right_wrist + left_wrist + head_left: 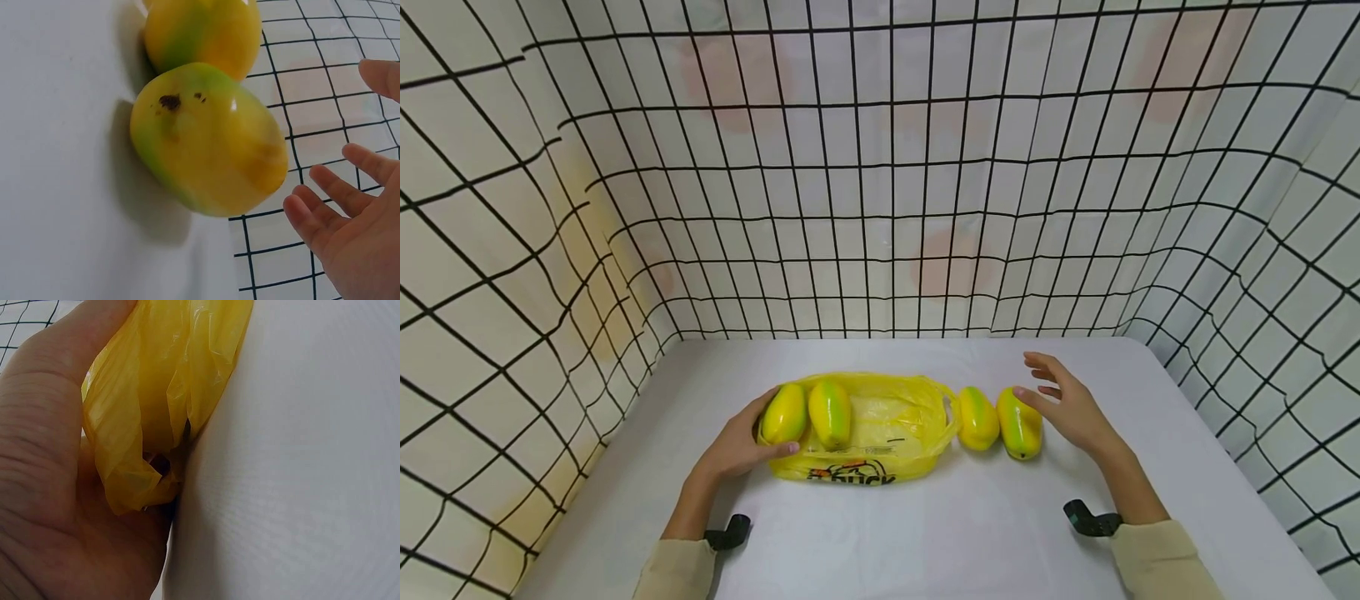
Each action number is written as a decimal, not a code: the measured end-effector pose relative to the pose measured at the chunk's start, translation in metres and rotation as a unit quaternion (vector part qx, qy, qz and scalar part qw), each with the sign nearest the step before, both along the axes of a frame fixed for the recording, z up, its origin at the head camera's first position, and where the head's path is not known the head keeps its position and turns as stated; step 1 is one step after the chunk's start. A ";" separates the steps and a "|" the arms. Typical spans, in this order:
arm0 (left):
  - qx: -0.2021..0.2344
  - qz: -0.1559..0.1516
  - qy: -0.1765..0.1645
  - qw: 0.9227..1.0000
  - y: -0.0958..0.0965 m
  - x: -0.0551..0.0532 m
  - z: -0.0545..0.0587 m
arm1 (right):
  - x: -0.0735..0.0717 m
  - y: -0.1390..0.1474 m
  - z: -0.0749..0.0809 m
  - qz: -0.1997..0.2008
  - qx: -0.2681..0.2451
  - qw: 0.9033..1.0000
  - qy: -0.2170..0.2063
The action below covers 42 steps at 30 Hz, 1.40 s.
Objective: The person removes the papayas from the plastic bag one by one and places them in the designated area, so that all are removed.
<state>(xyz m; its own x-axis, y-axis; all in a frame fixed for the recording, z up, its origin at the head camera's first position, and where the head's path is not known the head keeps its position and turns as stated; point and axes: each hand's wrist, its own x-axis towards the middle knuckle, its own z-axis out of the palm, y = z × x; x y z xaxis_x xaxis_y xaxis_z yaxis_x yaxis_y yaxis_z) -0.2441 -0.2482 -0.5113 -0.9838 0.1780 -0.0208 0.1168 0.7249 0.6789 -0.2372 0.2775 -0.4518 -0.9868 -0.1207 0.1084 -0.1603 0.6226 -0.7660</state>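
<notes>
A yellow plastic bag (887,421) lies open on its side with black print along its front. Two yellow-green mangoes, one at the far left (785,414) and one beside it (831,412), sit inside its left part. My left hand (737,440) holds the bag's left end, thumb at the front edge and fingers behind; the thin film (134,425) bunches against the palm. Past the bag's right end lie two more mangoes, a nearer one (977,418) and an outer one (1021,427). My right hand (1071,412) hovers beside the outer mango, its fingers spread and holding nothing.
A white-covered table (925,542) carries everything. Black wire mesh (891,192) over white cloth stands at the back and both sides. Each wrist wears a small black camera, one on the left (728,533) and one on the right (1092,520).
</notes>
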 end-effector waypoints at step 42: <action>-0.002 -0.003 0.003 1.000 0.000 0.000 -0.001 | -0.005 -0.066 0.020 0.035 -0.067 0.996 0.039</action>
